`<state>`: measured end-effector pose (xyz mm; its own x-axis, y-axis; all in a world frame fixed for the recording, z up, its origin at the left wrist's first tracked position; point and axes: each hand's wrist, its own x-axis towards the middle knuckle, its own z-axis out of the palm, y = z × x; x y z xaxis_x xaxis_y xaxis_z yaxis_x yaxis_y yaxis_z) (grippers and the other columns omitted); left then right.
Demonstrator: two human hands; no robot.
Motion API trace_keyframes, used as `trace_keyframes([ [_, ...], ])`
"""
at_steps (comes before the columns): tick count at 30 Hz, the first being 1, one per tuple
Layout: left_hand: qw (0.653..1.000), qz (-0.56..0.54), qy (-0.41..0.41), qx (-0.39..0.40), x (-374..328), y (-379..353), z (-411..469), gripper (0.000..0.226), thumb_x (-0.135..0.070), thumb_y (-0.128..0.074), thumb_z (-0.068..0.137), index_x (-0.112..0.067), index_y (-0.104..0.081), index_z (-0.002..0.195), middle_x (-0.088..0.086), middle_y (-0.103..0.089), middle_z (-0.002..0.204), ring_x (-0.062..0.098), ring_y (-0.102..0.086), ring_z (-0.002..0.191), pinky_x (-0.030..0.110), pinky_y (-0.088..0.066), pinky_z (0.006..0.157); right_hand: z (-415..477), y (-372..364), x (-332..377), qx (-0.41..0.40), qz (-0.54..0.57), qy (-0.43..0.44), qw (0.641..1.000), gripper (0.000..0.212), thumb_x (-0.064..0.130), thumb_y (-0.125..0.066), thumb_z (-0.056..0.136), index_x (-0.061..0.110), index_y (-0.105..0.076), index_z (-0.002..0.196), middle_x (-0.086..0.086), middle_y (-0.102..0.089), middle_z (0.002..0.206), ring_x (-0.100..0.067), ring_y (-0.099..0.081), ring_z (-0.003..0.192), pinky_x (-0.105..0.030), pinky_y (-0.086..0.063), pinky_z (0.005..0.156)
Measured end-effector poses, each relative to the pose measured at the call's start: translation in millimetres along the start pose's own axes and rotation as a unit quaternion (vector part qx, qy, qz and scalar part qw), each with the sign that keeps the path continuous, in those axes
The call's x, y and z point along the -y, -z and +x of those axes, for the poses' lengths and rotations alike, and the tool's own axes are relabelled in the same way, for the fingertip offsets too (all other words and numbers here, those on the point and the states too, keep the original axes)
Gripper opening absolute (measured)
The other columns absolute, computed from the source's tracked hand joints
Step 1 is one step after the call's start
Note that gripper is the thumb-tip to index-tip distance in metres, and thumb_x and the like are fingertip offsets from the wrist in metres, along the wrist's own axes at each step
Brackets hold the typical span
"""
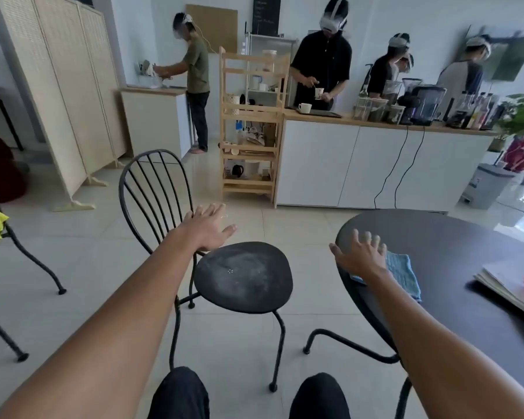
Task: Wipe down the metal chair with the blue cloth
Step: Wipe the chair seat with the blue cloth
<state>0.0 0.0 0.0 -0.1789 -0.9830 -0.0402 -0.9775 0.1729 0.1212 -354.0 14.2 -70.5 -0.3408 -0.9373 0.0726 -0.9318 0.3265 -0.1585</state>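
A black metal chair [244, 276] with a round dusty seat and a curved bar back stands on the tiled floor in front of me. My left hand [208, 226] hovers with fingers spread above the seat's back edge, beside the backrest, holding nothing. A blue cloth [404, 273] lies flat on the dark round table [454, 246] at its near left edge. My right hand [360, 255] is spread open over the cloth's left part; whether it presses on the cloth I cannot tell.
A second metal chair [0, 234] with a yellow cloth stands at the left. Papers [511, 282] lie on the table's right side. A wooden shelf [251, 125], a white counter [375, 158] and several people stand behind. My knees [248, 394] show at the bottom.
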Motion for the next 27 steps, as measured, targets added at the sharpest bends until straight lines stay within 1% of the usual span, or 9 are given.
trace_keyframes([
  [4,0.999,0.012,0.008,0.029,-3.7,-19.8,-6.4,0.073,-0.061,-0.018,0.098,-0.023,0.004,0.156,0.006,0.004,0.163,0.029,0.000,0.150,0.046,-0.003,0.120,-15.1,-24.0,-30.5,0.039,0.009,-0.117,0.992,0.093,0.072,-0.027,0.092,0.011,-0.005,0.159,-0.031,0.002,0.162,-0.048,0.006,0.149,-0.057,0.004,0.119],
  [10,0.998,-0.003,0.009,0.057,-14.7,-48.3,-12.6,0.072,-0.064,-0.014,0.097,-0.027,0.004,0.156,0.005,0.005,0.163,0.028,0.003,0.150,0.044,0.000,0.121,-10.0,-28.7,-27.7,0.053,0.042,-0.128,0.989,0.070,0.048,-0.024,0.102,0.011,-0.007,0.158,-0.034,0.003,0.160,-0.051,0.006,0.148,-0.058,0.005,0.118],
  [12,0.998,-0.006,0.005,0.060,-17.6,-53.5,-19.0,0.071,-0.063,-0.014,0.097,-0.028,0.003,0.156,0.004,0.005,0.163,0.027,0.003,0.150,0.044,0.000,0.121,-11.1,-30.0,-30.8,0.045,0.049,-0.124,0.990,0.063,0.041,-0.025,0.103,0.010,-0.014,0.157,-0.033,-0.001,0.161,-0.051,0.003,0.148,-0.057,0.002,0.119],
  [14,0.998,-0.008,0.004,0.058,-15.7,-55.3,-23.4,0.071,-0.063,-0.014,0.097,-0.027,0.003,0.156,0.004,0.004,0.163,0.026,0.002,0.150,0.044,-0.001,0.121,-9.0,-28.4,-34.6,0.038,0.080,-0.110,0.990,0.057,0.037,-0.026,0.103,0.008,-0.028,0.153,-0.033,-0.012,0.160,-0.051,-0.006,0.148,-0.058,-0.003,0.120],
  [17,0.998,-0.005,0.006,0.057,-9.5,-57.1,-27.1,0.069,-0.058,-0.016,0.099,-0.025,0.002,0.156,0.005,0.004,0.163,0.027,0.002,0.150,0.044,-0.002,0.121,-9.4,-19.3,-30.3,-0.024,0.182,-0.075,0.980,0.046,0.031,-0.030,0.102,0.002,-0.055,0.128,-0.031,-0.047,0.141,-0.047,-0.039,0.134,-0.055,-0.027,0.113],
  [20,0.998,0.004,0.005,0.059,1.1,-65.4,-26.9,0.061,-0.044,-0.020,0.104,-0.021,0.000,0.157,0.006,0.003,0.164,0.028,0.002,0.150,0.044,-0.002,0.121,-19.9,-1.7,-2.1,-0.075,0.302,-0.031,0.950,0.040,0.025,-0.033,0.104,-0.003,-0.057,0.120,-0.025,-0.061,0.123,-0.042,-0.052,0.117,-0.044,-0.038,0.096],
  [23,0.998,0.013,0.008,0.059,16.7,-82.6,-21.1,0.059,-0.034,-0.025,0.105,-0.017,-0.002,0.157,0.007,0.000,0.164,0.028,0.000,0.150,0.044,-0.003,0.121,-21.6,5.6,32.7,-0.049,0.396,-0.015,0.917,0.042,0.033,-0.032,0.105,0.005,-0.057,0.124,-0.015,-0.064,0.105,-0.036,-0.057,0.102,-0.039,-0.041,0.084],
  [25,0.998,0.012,0.010,0.062,28.7,-97.5,-15.6,0.059,-0.030,-0.029,0.104,-0.015,-0.004,0.156,0.007,-0.002,0.164,0.028,-0.002,0.150,0.046,-0.006,0.120,-15.2,2.4,54.1,-0.035,0.438,-0.006,0.898,0.043,0.038,-0.032,0.105,0.011,-0.056,0.128,-0.011,-0.063,0.105,-0.027,-0.057,0.095,-0.033,-0.039,0.078],
  [27,0.998,0.009,0.010,0.066,41.4,-114.1,-9.2,0.061,-0.025,-0.033,0.103,-0.013,-0.005,0.156,0.008,-0.007,0.163,0.028,-0.006,0.149,0.047,-0.010,0.120,-7.5,-5.4,73.7,-0.014,0.482,0.004,0.876,0.043,0.038,-0.032,0.106,0.013,-0.053,0.134,-0.009,-0.061,0.116,-0.024,-0.056,0.100,-0.031,-0.040,0.078],
])
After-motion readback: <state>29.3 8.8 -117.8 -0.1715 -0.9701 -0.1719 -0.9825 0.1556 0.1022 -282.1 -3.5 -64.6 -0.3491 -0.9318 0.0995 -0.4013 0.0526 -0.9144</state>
